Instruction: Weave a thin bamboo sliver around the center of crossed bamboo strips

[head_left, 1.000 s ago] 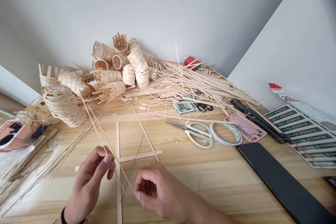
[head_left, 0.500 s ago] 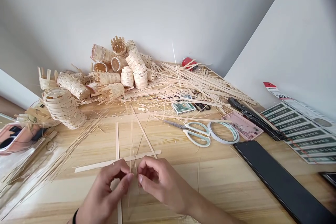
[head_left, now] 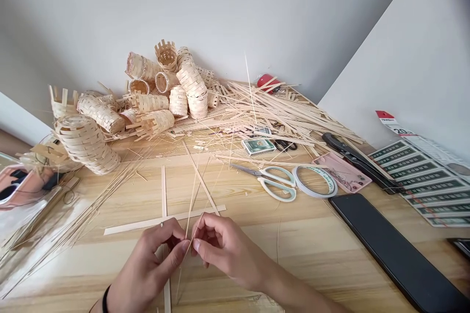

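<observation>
Over the counter's (head_left: 312, 254) near side: thin strips (head_left: 192, 198) at the fingertips, ends sticking out above and below.
Left hand (head_left: 157, 257): thumb and forefinger closed, pinching the strips.
Right hand (head_left: 223, 252): fingers curled, closed to a pinch on the strips beside the left fingertips; firmness cannot be told.
Flat strips (head_left: 134, 225): two crossed on the counter; loose ends best kept off them.
Strip handling: light pinch near the meeting point advised; sharp bends would risk splitting.
</observation>
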`<state>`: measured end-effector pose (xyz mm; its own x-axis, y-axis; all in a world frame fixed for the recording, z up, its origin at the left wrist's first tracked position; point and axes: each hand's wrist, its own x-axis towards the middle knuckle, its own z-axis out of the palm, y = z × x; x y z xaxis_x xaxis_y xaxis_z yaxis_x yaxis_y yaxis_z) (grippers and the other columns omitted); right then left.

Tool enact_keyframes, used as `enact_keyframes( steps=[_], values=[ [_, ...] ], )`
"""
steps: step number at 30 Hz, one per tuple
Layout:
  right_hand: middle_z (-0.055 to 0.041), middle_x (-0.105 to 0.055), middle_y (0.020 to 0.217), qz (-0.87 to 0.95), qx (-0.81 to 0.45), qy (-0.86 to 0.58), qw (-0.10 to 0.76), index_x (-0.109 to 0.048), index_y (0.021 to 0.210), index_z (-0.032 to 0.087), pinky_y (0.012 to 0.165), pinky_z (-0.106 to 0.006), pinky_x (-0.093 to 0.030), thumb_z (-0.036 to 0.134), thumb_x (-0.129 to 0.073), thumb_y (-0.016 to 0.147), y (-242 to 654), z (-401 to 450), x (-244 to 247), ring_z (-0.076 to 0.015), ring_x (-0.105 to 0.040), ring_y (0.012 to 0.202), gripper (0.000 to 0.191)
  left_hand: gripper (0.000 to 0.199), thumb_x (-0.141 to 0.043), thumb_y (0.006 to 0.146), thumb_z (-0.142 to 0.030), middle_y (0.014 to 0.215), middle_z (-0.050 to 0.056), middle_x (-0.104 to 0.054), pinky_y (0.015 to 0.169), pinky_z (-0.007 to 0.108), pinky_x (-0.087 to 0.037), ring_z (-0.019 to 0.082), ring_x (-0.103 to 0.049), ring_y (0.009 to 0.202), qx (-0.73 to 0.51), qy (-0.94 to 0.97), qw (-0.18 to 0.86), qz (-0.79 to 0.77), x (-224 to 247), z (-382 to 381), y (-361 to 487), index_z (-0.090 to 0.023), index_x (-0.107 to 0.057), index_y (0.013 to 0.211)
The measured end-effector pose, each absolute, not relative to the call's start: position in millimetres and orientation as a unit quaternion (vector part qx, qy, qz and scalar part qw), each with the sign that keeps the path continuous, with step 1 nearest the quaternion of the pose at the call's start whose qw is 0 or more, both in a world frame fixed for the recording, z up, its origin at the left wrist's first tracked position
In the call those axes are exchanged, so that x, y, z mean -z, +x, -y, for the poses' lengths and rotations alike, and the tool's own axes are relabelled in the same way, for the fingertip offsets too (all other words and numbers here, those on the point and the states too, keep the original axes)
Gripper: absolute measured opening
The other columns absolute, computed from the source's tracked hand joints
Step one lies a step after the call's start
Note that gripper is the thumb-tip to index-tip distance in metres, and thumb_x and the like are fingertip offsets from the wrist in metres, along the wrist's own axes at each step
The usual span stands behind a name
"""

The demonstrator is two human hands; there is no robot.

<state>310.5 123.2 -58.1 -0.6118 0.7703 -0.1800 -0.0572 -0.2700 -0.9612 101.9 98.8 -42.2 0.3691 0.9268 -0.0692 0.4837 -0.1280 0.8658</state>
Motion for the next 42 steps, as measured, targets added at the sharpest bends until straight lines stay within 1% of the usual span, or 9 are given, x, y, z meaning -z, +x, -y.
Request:
enact_keyframes(
  steps=[5, 15, 18, 23, 26, 30, 33, 37, 42],
  values=[
    [0.0021, -0.056, 0.074, 0.521, -0.734, -0.328, 0.286, -0.055, 0.084, 0.018, 0.061, -0.025, -0.045, 0.028, -0.066, 0.087, 309, -123, 61, -0.0125, -0.053, 0.065, 0.015, 0.032, -0.052, 0.104, -0.041, 0.075, 0.0, -0.065, 0.065, 0.023, -0.044, 0.014, -0.057, 0.068, -0.249, 0.707, 0.445, -0.49, 42, -99, 104, -0.021, -0.065, 0.082],
    [0.0043, -0.053, 0.069, 0.551, -0.698, -0.365, 0.277, -0.055, 0.081, 0.019, 0.058, -0.024, -0.037, 0.022, -0.065, 0.087, 309, -123, 61, -0.0117, -0.047, 0.064, 0.012, 0.036, -0.052, 0.104, -0.044, 0.075, -0.001, -0.061, 0.063, 0.023, -0.04, 0.013, -0.053, 0.068, -0.257, 0.692, 0.439, -0.512, 46, -99, 101, -0.02, -0.063, 0.08],
    [0.0042, -0.054, 0.069, 0.549, -0.698, -0.37, 0.271, -0.055, 0.081, 0.019, 0.057, -0.024, -0.039, 0.022, -0.064, 0.088, 309, -121, 62, -0.0118, -0.049, 0.063, 0.012, 0.037, -0.053, 0.103, -0.046, 0.074, -0.001, -0.061, 0.062, 0.023, -0.039, 0.013, -0.052, 0.067, -0.262, 0.68, 0.438, -0.526, 48, -98, 101, -0.02, -0.062, 0.078],
    [0.0021, -0.057, 0.074, 0.522, -0.718, -0.359, 0.289, -0.056, 0.085, 0.019, 0.056, -0.025, -0.047, 0.024, -0.062, 0.09, 309, -120, 67, -0.0132, -0.054, 0.063, 0.009, 0.04, -0.053, 0.102, -0.049, 0.073, -0.001, -0.062, 0.063, 0.023, -0.041, 0.013, -0.053, 0.066, -0.25, 0.679, 0.439, -0.532, 48, -98, 103, -0.02, -0.065, 0.078],
    [0.0026, -0.056, 0.073, 0.513, -0.718, -0.362, 0.301, -0.055, 0.084, 0.02, 0.056, -0.026, -0.05, 0.025, -0.063, 0.089, 308, -121, 66, -0.013, -0.052, 0.063, 0.011, 0.04, -0.054, 0.102, -0.05, 0.072, -0.001, -0.063, 0.062, 0.022, -0.042, 0.013, -0.054, 0.066, -0.243, 0.685, 0.441, -0.527, 46, -97, 103, -0.02, -0.066, 0.077],
    [0.0044, -0.054, 0.068, 0.538, -0.696, -0.373, 0.295, -0.053, 0.082, 0.021, 0.054, -0.023, -0.042, 0.024, -0.062, 0.088, 308, -122, 61, -0.0118, -0.049, 0.061, 0.011, 0.04, -0.054, 0.102, -0.049, 0.072, -0.001, -0.062, 0.063, 0.022, -0.042, 0.012, -0.054, 0.066, -0.247, 0.691, 0.435, -0.522, 44, -97, 104, -0.02, -0.065, 0.076],
    [0.0057, -0.052, 0.064, 0.587, -0.648, -0.392, 0.287, -0.052, 0.078, 0.021, 0.053, -0.023, -0.037, 0.02, -0.062, 0.087, 306, -120, 58, -0.0107, -0.046, 0.059, 0.013, 0.041, -0.053, 0.102, -0.049, 0.072, -0.001, -0.061, 0.061, 0.022, -0.041, 0.012, -0.053, 0.065, -0.259, 0.681, 0.439, -0.525, 44, -98, 104, -0.02, -0.062, 0.075],
    [0.0056, -0.054, 0.066, 0.634, -0.598, -0.406, 0.276, -0.053, 0.077, 0.02, 0.054, -0.022, -0.037, 0.016, -0.062, 0.084, 305, -117, 58, -0.0104, -0.047, 0.06, 0.012, 0.037, -0.055, 0.102, -0.047, 0.073, -0.001, -0.062, 0.063, 0.021, -0.042, 0.012, -0.055, 0.068, -0.258, 0.669, 0.462, -0.522, 45, -97, 103, -0.02, -0.061, 0.077],
    [0.0068, -0.051, 0.064, 0.636, -0.598, -0.396, 0.285, -0.051, 0.078, 0.021, 0.052, -0.022, -0.035, 0.014, -0.062, 0.083, 305, -117, 57, -0.0101, -0.045, 0.058, 0.014, 0.034, -0.061, 0.098, -0.048, 0.074, -0.001, -0.063, 0.064, 0.022, -0.045, 0.013, -0.055, 0.067, -0.248, 0.664, 0.478, -0.518, 47, -96, 105, -0.02, -0.065, 0.08]
  ],
)
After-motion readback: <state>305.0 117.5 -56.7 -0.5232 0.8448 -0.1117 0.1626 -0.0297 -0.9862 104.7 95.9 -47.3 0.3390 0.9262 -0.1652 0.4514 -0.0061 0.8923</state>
